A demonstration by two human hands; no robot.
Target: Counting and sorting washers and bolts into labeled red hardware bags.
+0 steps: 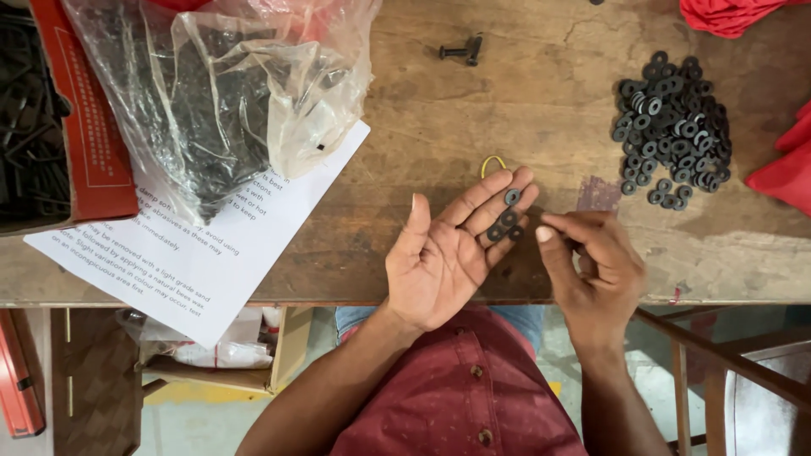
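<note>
The left hand (443, 257) lies palm-up, fingers (498, 198) spread, with about four black washers (507, 218) on them. The right hand (596, 266) pinches its fingers together just beside; the washer pile (674, 127) on the bench (524, 101) beyond stays large.

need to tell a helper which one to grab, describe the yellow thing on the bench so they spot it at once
On the worn wooden bench, look just beyond the fingertips of the open left hand. There lies a thin yellow rubber band, half hidden by the fingers. It is the only yellow loop; the black washers lie heaped farther right.
</note>
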